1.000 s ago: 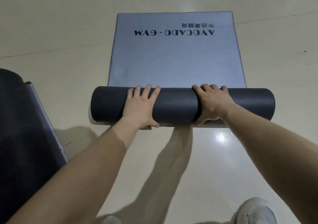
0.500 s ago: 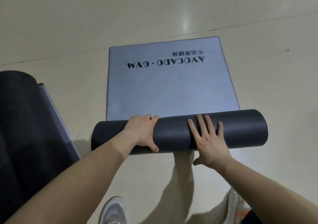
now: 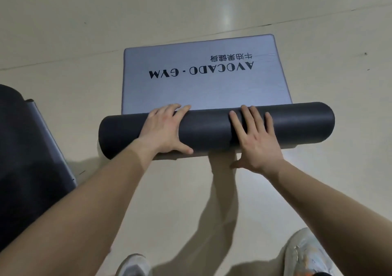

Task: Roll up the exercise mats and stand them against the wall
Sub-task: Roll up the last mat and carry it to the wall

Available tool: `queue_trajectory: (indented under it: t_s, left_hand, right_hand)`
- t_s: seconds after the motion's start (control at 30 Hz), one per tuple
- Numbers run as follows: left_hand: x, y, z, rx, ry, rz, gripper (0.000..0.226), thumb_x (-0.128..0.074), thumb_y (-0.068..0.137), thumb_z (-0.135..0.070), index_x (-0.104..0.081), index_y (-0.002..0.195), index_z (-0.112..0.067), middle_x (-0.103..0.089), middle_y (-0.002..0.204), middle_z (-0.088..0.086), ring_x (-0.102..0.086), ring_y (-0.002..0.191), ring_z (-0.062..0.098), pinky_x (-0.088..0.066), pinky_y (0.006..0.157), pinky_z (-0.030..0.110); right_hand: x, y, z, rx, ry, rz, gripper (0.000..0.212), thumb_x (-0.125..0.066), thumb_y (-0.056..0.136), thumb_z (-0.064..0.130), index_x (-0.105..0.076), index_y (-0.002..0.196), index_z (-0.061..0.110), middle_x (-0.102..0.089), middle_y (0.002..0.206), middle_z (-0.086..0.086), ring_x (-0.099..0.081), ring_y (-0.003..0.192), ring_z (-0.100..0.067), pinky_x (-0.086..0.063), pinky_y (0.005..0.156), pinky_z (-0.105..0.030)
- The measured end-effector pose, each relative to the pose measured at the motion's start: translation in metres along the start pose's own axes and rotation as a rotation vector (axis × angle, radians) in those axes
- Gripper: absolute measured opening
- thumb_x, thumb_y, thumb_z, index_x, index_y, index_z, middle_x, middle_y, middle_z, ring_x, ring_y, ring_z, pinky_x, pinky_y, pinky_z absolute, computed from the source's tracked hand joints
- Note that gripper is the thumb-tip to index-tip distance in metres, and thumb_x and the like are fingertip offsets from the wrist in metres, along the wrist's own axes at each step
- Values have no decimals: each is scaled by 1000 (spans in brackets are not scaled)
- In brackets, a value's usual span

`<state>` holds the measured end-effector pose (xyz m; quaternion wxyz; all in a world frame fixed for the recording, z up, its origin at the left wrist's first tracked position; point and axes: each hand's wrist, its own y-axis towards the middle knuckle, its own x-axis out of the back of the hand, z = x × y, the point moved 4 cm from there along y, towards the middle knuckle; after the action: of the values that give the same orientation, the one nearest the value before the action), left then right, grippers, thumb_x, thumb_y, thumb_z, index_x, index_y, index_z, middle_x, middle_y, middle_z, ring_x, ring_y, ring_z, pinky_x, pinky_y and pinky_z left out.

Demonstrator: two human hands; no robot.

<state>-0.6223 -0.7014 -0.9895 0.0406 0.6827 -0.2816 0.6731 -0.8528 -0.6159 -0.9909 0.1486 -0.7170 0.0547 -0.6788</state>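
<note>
A grey exercise mat (image 3: 197, 89) printed "AVOCADO · GYM" lies flat on the floor, its near part wound into a thick dark roll (image 3: 210, 127) lying crosswise. My left hand (image 3: 165, 129) lies over the roll left of centre, fingers reaching across its top to the far side, thumb on the near side. My right hand (image 3: 254, 140) presses flat on the roll right of centre, fingers straight and spread.
A second dark mat (image 3: 25, 148), partly rolled, lies at the left edge of view. Pale smooth floor (image 3: 191, 10) stretches beyond the mat's far end. My two white shoes (image 3: 305, 252) stand at the bottom of the view.
The roll has advanced along the mat, leaving less flat mat. My right hand shifted back onto the near side with straight fingers; my left hand reached over the top.
</note>
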Motion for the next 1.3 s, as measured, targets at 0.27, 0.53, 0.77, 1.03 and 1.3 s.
queue_trajectory:
  t_s: [0.27, 0.53, 0.77, 1.03, 1.3]
  left_hand:
    - [-2, 22, 11, 24, 224, -83, 134, -71, 49, -85, -12, 153, -24, -37, 152, 8, -42, 133, 36, -34, 112, 55]
    - [-9, -44, -25, -46, 174, 206, 123, -74, 48, -81, -23, 145, -26, -54, 128, 5, -59, 107, 33, -49, 93, 50]
    - [-26, -91, -44, -68, -55, 502, 128, -83, 46, -75, -25, 151, -29, -56, 135, -1, -59, 116, 28, -50, 95, 44]
    - [-23, -133, -50, 134, -23, -24, 93, -57, 85, -71, -23, 159, -28, -25, 166, 5, -24, 151, 33, -16, 121, 48]
    - [-24, -66, -28, 97, 62, 23, 131, -65, 57, -87, -5, 158, -30, -17, 166, 6, -10, 154, 31, -6, 123, 51]
  right_hand:
    - [31, 84, -19, 84, -98, -23, 129, -77, 38, 80, -33, 144, 23, -54, 124, -7, -53, 112, -34, -41, 100, -53]
    - [21, 7, 1, 124, -45, 281, 125, -79, 46, 84, -28, 146, 30, -52, 128, -3, -51, 115, -28, -43, 104, -48]
    - [-4, -101, 24, 50, 67, 256, 131, -75, 65, 74, -3, 164, 26, -25, 167, -10, -25, 153, -33, -18, 125, -54]
    - [-1, -61, 17, 51, 110, 318, 152, -79, 54, 83, 12, 162, 29, -1, 172, -14, 2, 159, -34, -2, 125, -59]
    - [-2, -45, 20, 22, 11, 27, 145, -89, 50, 68, -9, 163, 21, -31, 160, -22, -25, 149, -44, -15, 121, -65]
